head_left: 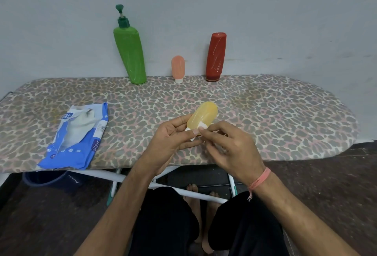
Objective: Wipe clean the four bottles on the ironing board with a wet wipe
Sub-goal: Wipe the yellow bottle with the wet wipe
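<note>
My left hand (170,136) grips a small yellow bottle (204,114) by its lower end, above the leopard-print ironing board (265,117). My right hand (230,145) pinches a small white wet wipe (202,125) against the bottle's base. At the board's far edge by the wall stand three bottles: a tall green pump bottle (130,52), a small pink bottle (178,69) on its white cap, and a red bottle (215,57) on its cap.
A blue wet-wipe pack (79,137) lies open on the left of the board, near the front edge. Below it a dark blue bucket (47,178) stands on the floor. White board legs (114,176) and my knees and bare feet are underneath.
</note>
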